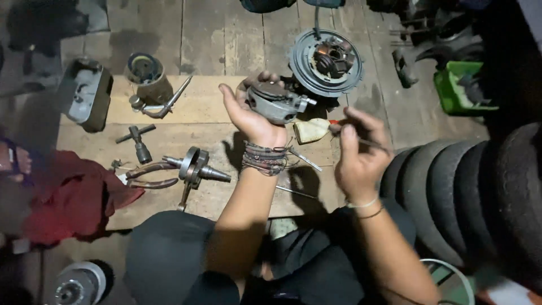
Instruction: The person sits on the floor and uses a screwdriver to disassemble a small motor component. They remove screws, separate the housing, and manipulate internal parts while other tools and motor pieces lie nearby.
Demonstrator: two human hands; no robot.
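Item: small grey cast-metal engine part, rounded body with a short stub on one side point(276, 101). Location: raised above the pale wooden board counter point(192, 104), cradled in the left hand point(251, 113), palm up, fingers curled round its far side. Orientation: long axis ran roughly left to right across the view, stub end pointing right toward the right hand point(358, 152).

Right hand: closed narrowly on a thin metal tool point(370, 142), its orange-tipped end near the part but apart from it.

Progress, as judged: dismantling well advanced; the steel crankshaft with connecting rod point(195, 168), the round grey stator plate with copper coils point(327, 61) and the red-handled pliers point(149, 176) lay separately. The held part appeared under cleaning or inspection; reassembly not begun.
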